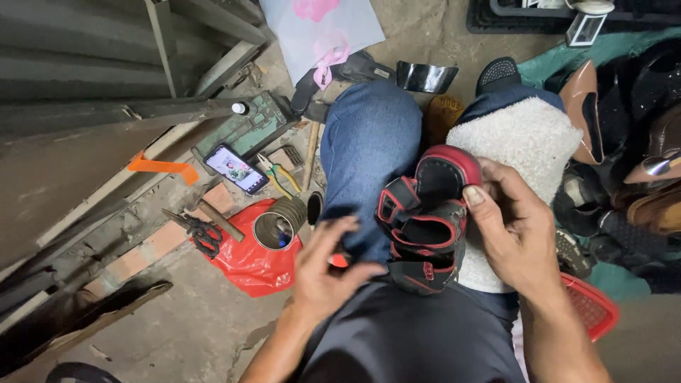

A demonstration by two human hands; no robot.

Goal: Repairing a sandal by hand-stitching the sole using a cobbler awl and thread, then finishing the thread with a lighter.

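Note:
A small black and red strapped sandal [424, 225] lies on a white fleecy cloth [521, 138] across my right knee. My right hand [512, 230] grips the sandal's right side, thumb pressed on its strap. My left hand [325, 268] hovers just left of the sandal, over my blue-jeaned left leg [365, 145]; its fingers are blurred and curl around a small red object [339, 260], whose kind I cannot tell.
A metal can [278, 225] and a red plastic bag [250, 257] sit on the ground at left, with scissors [198, 231], pliers [278, 177], a lit phone [236, 169] and a hammer handle [311, 147]. Several shoes [624, 156] pile at right. A red basket [590, 306] is by my right leg.

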